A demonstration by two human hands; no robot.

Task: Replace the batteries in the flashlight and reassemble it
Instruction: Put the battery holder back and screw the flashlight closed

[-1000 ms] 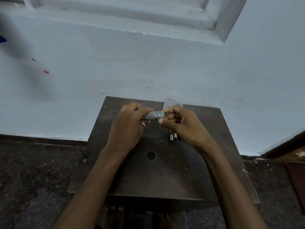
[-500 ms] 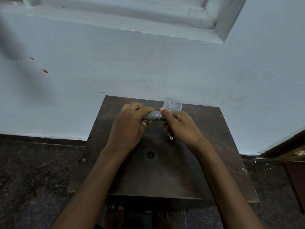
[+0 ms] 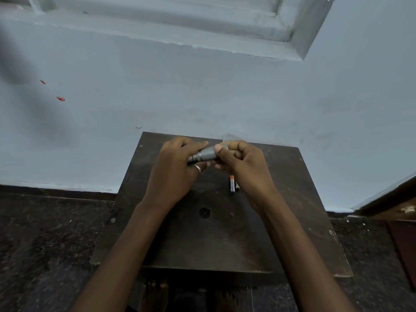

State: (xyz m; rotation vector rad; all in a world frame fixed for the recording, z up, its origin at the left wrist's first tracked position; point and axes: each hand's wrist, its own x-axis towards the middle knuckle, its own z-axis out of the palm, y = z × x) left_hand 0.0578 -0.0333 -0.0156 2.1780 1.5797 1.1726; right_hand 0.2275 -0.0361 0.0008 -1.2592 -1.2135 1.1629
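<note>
A small grey knurled flashlight [image 3: 204, 155] is held level above the far half of a dark wooden table [image 3: 225, 239]. My left hand [image 3: 174, 171], with a ring on one finger, wraps its left end. My right hand [image 3: 243, 164] pinches its right end between thumb and fingers; that end is hidden by the fingers. Two small batteries with orange tips [image 3: 233, 183] lie side by side on the table just under my right hand, partly covered by it.
A clear plastic case [image 3: 228, 138] lies at the table's far edge, mostly hidden behind my right hand. A pale blue wall rises right behind the table. The table stands on a dark speckled floor, and a wooden frame [image 3: 391, 199] edges in at the right.
My right hand has risen and turned at the flashlight's right end, uncovering the batteries on the table. The flashlight now tilts slightly, right end up. My left hand has stayed in place.
</note>
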